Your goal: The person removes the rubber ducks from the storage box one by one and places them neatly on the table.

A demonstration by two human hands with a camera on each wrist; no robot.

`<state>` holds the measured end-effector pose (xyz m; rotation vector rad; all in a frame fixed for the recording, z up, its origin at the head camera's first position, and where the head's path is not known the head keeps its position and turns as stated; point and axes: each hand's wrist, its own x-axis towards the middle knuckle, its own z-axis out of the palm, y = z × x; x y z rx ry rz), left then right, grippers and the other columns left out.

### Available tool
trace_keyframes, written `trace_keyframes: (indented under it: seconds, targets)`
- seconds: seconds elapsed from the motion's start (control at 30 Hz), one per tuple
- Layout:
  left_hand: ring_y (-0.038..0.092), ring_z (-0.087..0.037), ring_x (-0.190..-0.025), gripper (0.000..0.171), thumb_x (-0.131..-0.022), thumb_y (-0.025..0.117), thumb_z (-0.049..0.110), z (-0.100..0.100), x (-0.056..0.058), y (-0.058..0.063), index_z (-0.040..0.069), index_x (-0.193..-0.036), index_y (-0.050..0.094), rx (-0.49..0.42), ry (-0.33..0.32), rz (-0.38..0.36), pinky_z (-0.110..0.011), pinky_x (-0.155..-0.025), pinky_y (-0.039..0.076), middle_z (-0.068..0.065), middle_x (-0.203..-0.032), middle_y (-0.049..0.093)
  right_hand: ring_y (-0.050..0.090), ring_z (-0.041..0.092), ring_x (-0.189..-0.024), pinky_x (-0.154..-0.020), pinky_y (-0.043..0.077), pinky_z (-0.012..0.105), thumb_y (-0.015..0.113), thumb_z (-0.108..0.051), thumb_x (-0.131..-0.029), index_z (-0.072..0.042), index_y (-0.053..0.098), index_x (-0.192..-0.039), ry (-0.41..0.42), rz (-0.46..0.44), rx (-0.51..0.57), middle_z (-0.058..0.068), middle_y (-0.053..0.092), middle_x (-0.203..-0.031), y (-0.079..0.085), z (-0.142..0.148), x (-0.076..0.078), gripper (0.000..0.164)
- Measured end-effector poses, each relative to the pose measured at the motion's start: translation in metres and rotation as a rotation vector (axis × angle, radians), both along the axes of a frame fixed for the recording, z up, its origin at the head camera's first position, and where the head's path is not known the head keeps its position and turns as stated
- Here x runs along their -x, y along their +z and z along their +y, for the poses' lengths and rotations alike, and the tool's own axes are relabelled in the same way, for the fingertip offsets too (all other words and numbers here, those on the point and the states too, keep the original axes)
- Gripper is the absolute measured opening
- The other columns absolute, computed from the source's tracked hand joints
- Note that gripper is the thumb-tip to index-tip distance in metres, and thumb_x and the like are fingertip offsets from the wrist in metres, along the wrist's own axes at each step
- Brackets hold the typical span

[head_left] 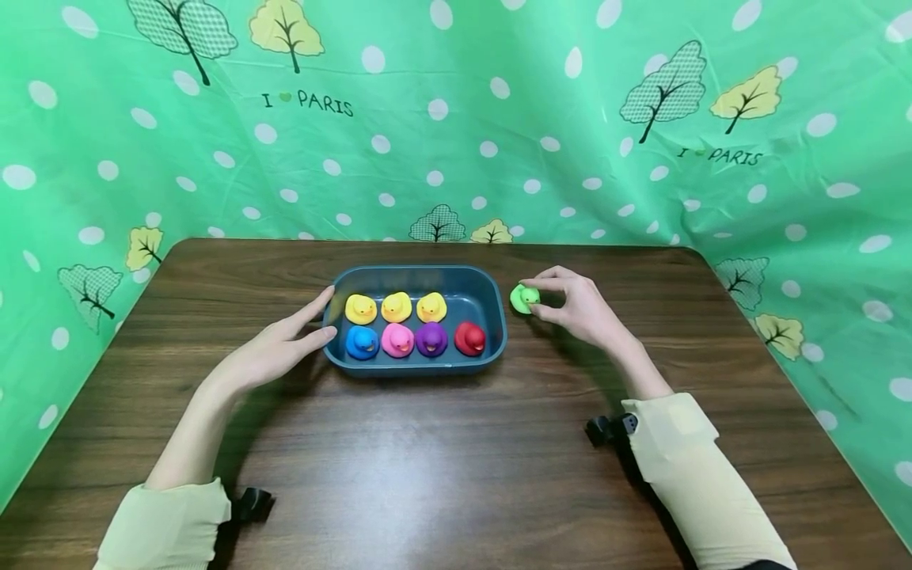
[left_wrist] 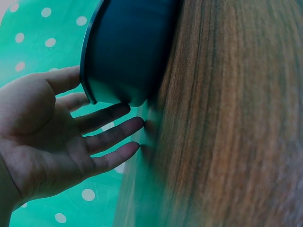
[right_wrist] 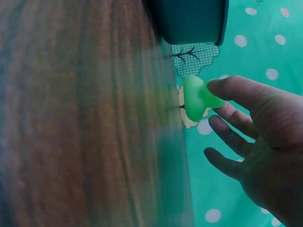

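Note:
My right hand (head_left: 573,305) pinches a green rubber duck (head_left: 525,298) between thumb and fingers, just right of the dark blue tray (head_left: 413,369). In the right wrist view the thumb lies on the head of the duck (right_wrist: 194,99), and the other fingers spread below. At the tray's left end, my left hand (head_left: 274,352) touches the rim with its fingers nearly straight. Inside the tray stand three yellow ducks (head_left: 396,307) in the back row. A blue duck (head_left: 362,342), a pink duck (head_left: 397,340), a purple duck (head_left: 431,339) and a red duck (head_left: 470,338) form the front row.
The tray sits toward the back of a dark wooden table (head_left: 413,475). Behind and beside the table hangs a green dotted cloth (head_left: 427,127) with printed trees. A small black device (head_left: 252,504) is at the left sleeve, another black device (head_left: 611,430) at the right.

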<state>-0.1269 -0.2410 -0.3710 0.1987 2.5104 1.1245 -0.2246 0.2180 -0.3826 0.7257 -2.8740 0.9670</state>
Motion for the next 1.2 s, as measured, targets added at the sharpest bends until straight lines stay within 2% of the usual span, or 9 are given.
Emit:
trace_keyframes:
  seconds: [0.37, 0.77, 1.2]
  targets:
    - [0.014, -0.046, -0.159, 0.073, -0.106, 0.046, 0.054, 0.0008, 0.0001, 0.0000, 0.043, -0.164, 0.004, -0.014, -0.007, -0.006, -0.073, -0.120, 0.022, -0.013, -0.174, 0.015, 0.063, 0.033, -0.117, -0.099, 0.052, 0.052, 0.076, -0.009, -0.092, -0.008, 0.072, -0.131, 0.003, -0.018, 0.016, 0.013, 0.067, -0.121, -0.0078, 0.0025, 0.0007, 0.039]
    - [0.014, -0.046, -0.159, 0.073, -0.107, 0.046, 0.053, 0.0008, -0.0003, 0.0010, 0.043, -0.165, 0.003, -0.017, -0.009, -0.010, -0.074, -0.119, 0.022, -0.014, -0.174, 0.015, 0.061, 0.034, -0.121, -0.103, 0.051, 0.054, 0.077, -0.007, -0.092, -0.008, 0.070, -0.133, 0.001, -0.057, -0.009, 0.014, 0.066, -0.125, -0.0090, 0.0031, 0.0022, 0.042]
    - [0.013, -0.046, -0.159, 0.073, -0.107, 0.047, 0.053, 0.0000, 0.0006, -0.0006, 0.042, -0.165, 0.004, -0.014, -0.004, -0.013, -0.074, -0.120, 0.021, -0.012, -0.175, 0.013, 0.061, 0.036, -0.121, -0.105, 0.050, 0.055, 0.078, -0.007, -0.091, -0.006, 0.071, -0.132, 0.005, -0.057, -0.013, 0.014, 0.066, -0.124, -0.0085, 0.0025, 0.0014, 0.042]
